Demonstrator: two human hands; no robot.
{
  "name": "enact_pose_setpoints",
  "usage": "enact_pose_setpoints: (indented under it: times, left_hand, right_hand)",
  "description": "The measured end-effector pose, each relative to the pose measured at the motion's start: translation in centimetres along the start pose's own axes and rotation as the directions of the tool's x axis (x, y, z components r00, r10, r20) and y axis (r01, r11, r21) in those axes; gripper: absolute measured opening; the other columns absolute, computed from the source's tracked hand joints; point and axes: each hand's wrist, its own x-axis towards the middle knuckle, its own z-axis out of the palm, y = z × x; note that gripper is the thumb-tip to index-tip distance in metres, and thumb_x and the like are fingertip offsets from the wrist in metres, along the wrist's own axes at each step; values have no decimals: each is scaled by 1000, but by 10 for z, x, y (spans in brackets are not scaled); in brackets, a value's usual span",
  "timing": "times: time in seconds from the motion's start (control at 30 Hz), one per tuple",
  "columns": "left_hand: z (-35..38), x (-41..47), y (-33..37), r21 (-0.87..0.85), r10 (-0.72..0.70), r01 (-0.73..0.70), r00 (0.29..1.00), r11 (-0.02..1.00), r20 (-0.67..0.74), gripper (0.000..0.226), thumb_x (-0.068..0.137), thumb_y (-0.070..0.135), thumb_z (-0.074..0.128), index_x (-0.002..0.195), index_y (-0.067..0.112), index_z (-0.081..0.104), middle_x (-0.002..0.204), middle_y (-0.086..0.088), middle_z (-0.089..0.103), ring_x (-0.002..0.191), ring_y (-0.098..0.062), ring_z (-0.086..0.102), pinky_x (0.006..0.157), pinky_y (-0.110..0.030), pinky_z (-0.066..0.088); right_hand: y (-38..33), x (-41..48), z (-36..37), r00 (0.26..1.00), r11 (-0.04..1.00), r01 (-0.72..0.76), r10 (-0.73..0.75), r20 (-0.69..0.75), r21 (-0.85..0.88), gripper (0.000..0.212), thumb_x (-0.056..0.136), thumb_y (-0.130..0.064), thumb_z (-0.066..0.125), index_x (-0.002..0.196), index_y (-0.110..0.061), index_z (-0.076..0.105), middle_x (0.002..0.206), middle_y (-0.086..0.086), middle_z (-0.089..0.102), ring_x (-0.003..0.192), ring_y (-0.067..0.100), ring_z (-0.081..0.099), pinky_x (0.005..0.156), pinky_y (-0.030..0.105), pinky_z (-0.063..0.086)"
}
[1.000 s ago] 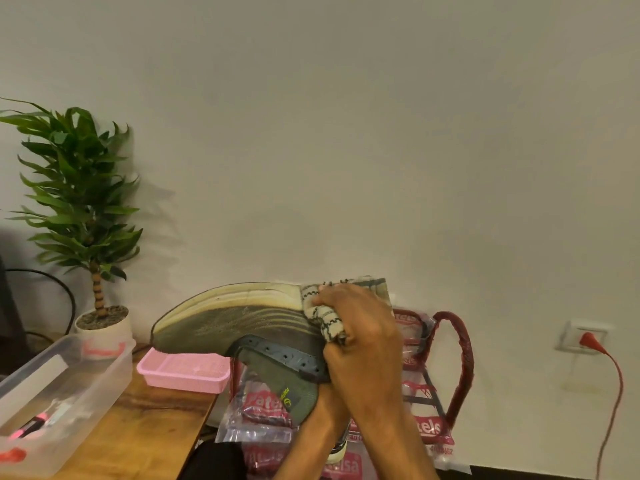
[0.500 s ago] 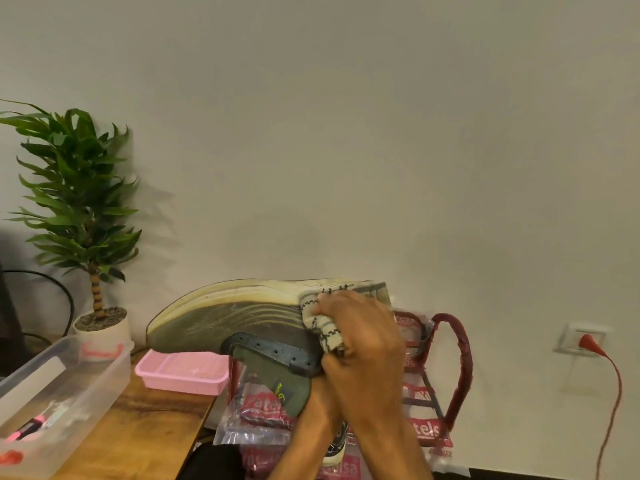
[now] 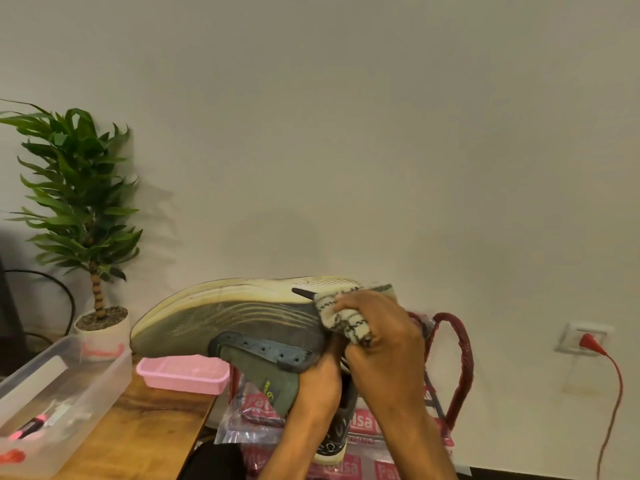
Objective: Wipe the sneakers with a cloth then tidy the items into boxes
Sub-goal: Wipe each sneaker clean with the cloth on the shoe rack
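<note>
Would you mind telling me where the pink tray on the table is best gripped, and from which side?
Grip the pink tray by the flared rim of its long near side, coming from above. It sits upright on the wooden table, and the held sneaker overhangs its far side.

From my feed I can read only scraps of white lettering on red patches printed on the clear plastic bag [image 3: 242,429] below the sneaker: "Pat" near its left side and "lsa" at the lower middle, each cut off by what lies in front. The sneaker's tongue [image 3: 273,389] carries a small yellow-green logo mark, too small for me to read as letters.
</note>
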Motion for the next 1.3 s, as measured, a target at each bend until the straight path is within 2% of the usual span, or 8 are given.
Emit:
enact_pose_setpoints:
  times: [0.07,0.13,0.43,0.6,0.73,0.93,1.17,1.3]
  left_hand:
    - [3,3,11,-348,-65,57,998,936,-11,19,94,12,59,89,26,71,82,18,74,81,7,67,68,-7,48]
    - [4,4,12,-360,-99,100,995,928,20,13,92,20,62,91,29,69,82,25,72,83,14,64,73,-7,46]
    - [0,-3,27,-489,-199,227,974,842,109,24,96,2,48,89,13,69,82,-4,75,71,-8,70,63,-20,55]
    - [-5,2,33,-572,-168,216,976,791,136,16,80,17,65,87,13,79,99,-9,76,96,-19,72,86,-32,51]
    - [-11,4,39,-724,-140,268,962,636,233,25,82,22,58,88,3,72,93,-15,71,92,-24,66,92,-38,48]
    - [-15,10,40,-876,-150,377,926,301,347,68,90,58,48,130,4,60,128,-23,62,121,-34,60,110,-46,37]
    - [-12,15,30,-874,-253,322,937,363,240,54,91,32,52,139,8,49,126,-15,66,117,-26,63,111,-43,38]
    - [-12,18,24,-835,-248,296,948,465,198,48,91,27,52,137,10,51,125,-11,67,115,-21,65,110,-40,39]
  right_hand:
    - [15,-1,-4,992,993,-120,119,-34,-7,31,72,4,71,95,-18,71,89,-7,70,80,8,64,69,24,56]
    - [25,-3,-3,972,974,-228,228,-64,6,43,69,10,72,96,-23,70,88,-13,66,78,4,62,69,11,50]
    - [0,-14,16,990,992,125,-124,-65,12,35,78,-11,63,110,-23,65,111,-4,69,111,5,57,96,40,49]
    - [18,-22,9,967,954,-214,238,-96,210,78,62,25,64,106,-39,64,110,-17,65,104,8,64,75,32,60]
    - [14,-22,8,921,892,-319,372,-117,321,86,56,33,55,102,-40,62,96,-37,63,98,-9,61,76,14,54]
    - [7,-26,12,863,833,-404,484,-144,378,81,59,33,54,96,-39,64,96,-40,62,96,-12,60,77,17,55]
    - [16,-28,8,813,763,-488,574,-97,424,63,66,33,50,99,-17,69,90,-13,65,75,-17,60,53,1,43]
    - [19,-25,8,825,810,-438,535,-185,389,60,69,29,58,106,-18,68,97,-17,64,92,-16,58,67,1,46]
